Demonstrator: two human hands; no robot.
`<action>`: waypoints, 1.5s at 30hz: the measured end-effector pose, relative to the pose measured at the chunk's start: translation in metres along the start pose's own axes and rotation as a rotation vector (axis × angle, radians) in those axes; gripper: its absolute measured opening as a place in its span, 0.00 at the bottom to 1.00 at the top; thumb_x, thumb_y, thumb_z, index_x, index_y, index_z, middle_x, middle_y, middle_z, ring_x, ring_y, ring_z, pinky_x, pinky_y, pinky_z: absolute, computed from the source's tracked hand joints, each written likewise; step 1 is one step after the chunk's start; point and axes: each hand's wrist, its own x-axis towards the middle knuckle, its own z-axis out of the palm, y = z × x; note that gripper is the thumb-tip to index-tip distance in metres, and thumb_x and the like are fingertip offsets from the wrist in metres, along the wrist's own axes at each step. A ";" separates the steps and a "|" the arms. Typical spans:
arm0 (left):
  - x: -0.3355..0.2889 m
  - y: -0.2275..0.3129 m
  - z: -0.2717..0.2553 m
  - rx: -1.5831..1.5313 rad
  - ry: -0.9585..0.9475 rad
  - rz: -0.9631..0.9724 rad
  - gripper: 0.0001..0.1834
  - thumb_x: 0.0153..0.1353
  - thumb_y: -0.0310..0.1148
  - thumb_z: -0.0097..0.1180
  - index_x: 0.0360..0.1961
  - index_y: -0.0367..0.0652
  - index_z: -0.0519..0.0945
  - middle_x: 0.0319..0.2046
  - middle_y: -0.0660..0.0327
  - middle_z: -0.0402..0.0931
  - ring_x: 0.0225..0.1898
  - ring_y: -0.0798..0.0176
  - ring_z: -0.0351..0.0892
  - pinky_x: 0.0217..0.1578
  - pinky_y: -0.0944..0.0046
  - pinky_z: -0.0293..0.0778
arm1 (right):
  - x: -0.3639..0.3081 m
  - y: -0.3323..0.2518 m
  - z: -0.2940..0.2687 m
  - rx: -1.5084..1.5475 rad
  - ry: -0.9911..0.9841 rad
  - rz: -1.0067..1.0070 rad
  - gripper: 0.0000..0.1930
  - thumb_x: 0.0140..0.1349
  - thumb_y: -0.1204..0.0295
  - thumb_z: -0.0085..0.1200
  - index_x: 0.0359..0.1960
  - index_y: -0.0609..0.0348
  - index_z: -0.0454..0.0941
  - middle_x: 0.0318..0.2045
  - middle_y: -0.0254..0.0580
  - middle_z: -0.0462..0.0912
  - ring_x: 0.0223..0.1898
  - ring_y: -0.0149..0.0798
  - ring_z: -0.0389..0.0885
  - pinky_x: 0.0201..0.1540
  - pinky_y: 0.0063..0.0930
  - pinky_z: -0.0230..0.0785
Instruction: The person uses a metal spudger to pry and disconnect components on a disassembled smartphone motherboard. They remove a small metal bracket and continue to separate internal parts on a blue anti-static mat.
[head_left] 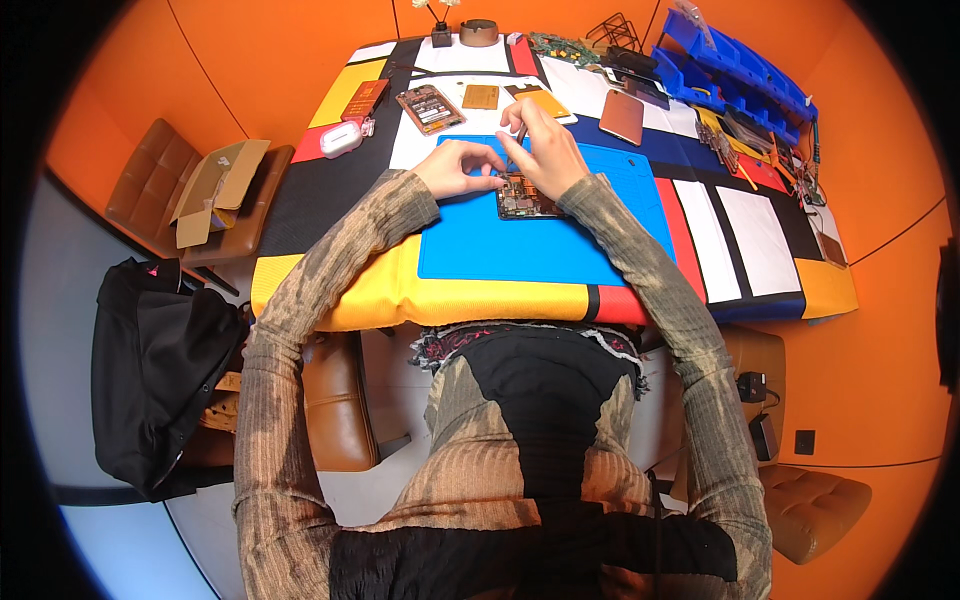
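Left hand (pixel 460 168), fingers curled at upper-left corner of opened phone (pixel 527 206); cannot tell grip. Right hand (pixel 546 150) pinches slim dark tool (pixel 520 134) above it. Phone lies on blue mat (pixel 520 255), tabletop (pixel 480 300) beneath. Farther: copper-coloured panel (pixel 622 117); beyond, blue bins (pixel 742 66).

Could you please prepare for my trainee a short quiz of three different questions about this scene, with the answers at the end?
1. True or false: the opened, flat electronic device with dark exposed circuitry lies on the smooth blue rectangular mat.

2. Where are the person's bare left hand and bare right hand?
A) at the blue plastic bins
B) at the opened device
C) down on the lap

3. Fill in the missing word: the small, rounded white-and-pink case lies to the ____ of the mat, as the person sees it.

Key: 1. True. 2. B. 3. Left.
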 end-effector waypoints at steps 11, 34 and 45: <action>0.000 0.001 -0.001 0.025 -0.009 -0.004 0.14 0.51 0.40 0.66 0.34 0.42 0.81 0.22 0.69 0.69 0.25 0.73 0.61 0.28 0.70 0.61 | -0.002 -0.002 -0.002 0.022 -0.025 0.069 0.11 0.55 0.74 0.51 0.35 0.57 0.61 0.29 0.43 0.72 0.29 0.45 0.77 0.32 0.36 0.69; 0.000 0.003 -0.001 0.017 -0.016 -0.004 0.14 0.52 0.40 0.66 0.33 0.41 0.81 0.22 0.67 0.69 0.27 0.71 0.62 0.30 0.68 0.62 | -0.003 -0.001 -0.006 0.038 -0.102 0.173 0.13 0.56 0.74 0.52 0.36 0.59 0.59 0.34 0.41 0.74 0.27 0.36 0.78 0.32 0.31 0.70; 0.000 0.000 -0.001 0.011 -0.021 -0.007 0.13 0.53 0.38 0.65 0.37 0.44 0.83 0.22 0.69 0.70 0.26 0.73 0.61 0.29 0.70 0.61 | -0.004 0.006 0.000 0.198 0.002 0.140 0.12 0.58 0.80 0.50 0.36 0.58 0.58 0.36 0.36 0.75 0.23 0.23 0.72 0.25 0.19 0.66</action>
